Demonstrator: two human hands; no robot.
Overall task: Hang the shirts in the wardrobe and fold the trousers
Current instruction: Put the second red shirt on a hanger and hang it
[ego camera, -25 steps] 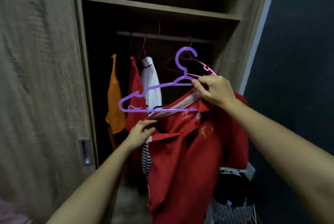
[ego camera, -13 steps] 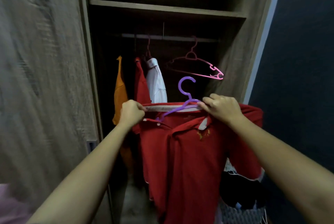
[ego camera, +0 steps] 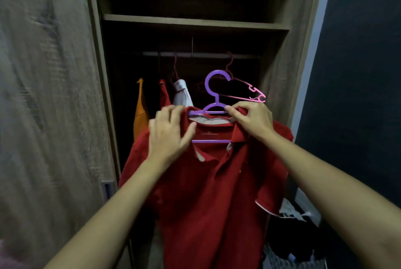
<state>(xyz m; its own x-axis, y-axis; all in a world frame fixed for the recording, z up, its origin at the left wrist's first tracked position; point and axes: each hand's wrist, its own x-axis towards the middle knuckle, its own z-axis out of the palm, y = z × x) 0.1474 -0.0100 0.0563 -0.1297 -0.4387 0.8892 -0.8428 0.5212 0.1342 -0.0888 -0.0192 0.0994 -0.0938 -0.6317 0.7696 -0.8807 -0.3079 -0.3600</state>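
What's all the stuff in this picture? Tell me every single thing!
red polo shirt: one, red, on the purple hanger, before the wardrobe
purple hanger: one, purple, inside the polo's collar
pink hanger: one, pink, empty, on the rail
orange shirt: one, orange, hanging leftmost
red hanging shirt: one, red, beside the orange shirt
white shirt: one, white, right of those
rail: one, grey, under the shelf
shelf: one, brown, above
wardrobe door: one, brown, left
basket: one, grey, bottom right
left-hand grip: one, holds the polo's shoulder
right-hand grip: one, pinches the collar
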